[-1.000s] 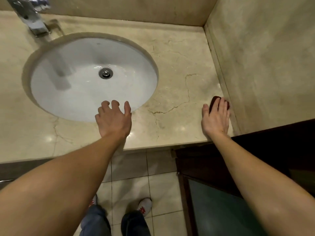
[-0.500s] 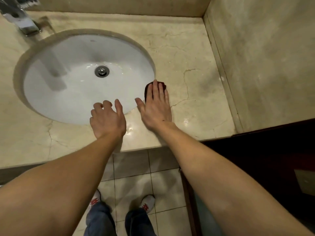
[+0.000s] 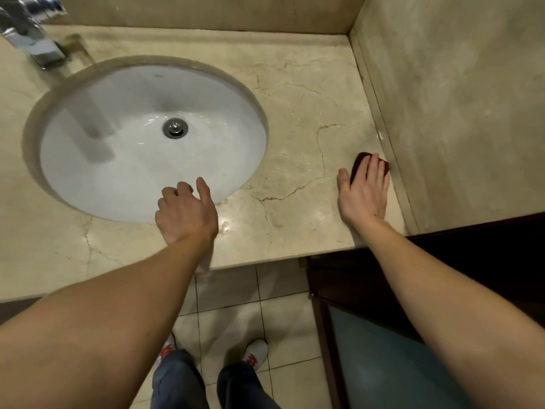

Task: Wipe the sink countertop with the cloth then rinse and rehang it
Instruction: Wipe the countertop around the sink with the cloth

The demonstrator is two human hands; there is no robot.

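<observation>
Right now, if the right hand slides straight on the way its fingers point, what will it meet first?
The right hand, flat on the dark cloth, points up and slightly right. It would likely meet the side wall first, at its low ledge.

Both forearms bare, no sleeves visible, no watch or rings seen. Left hand (image 3: 185,215) and right hand (image 3: 363,192) bare, ungloved. Legs in dark blue jeans (image 3: 180,382), near bottom edge. White shoes: left shoe (image 3: 167,349) and right shoe (image 3: 256,353), each with red marking on top.
</observation>
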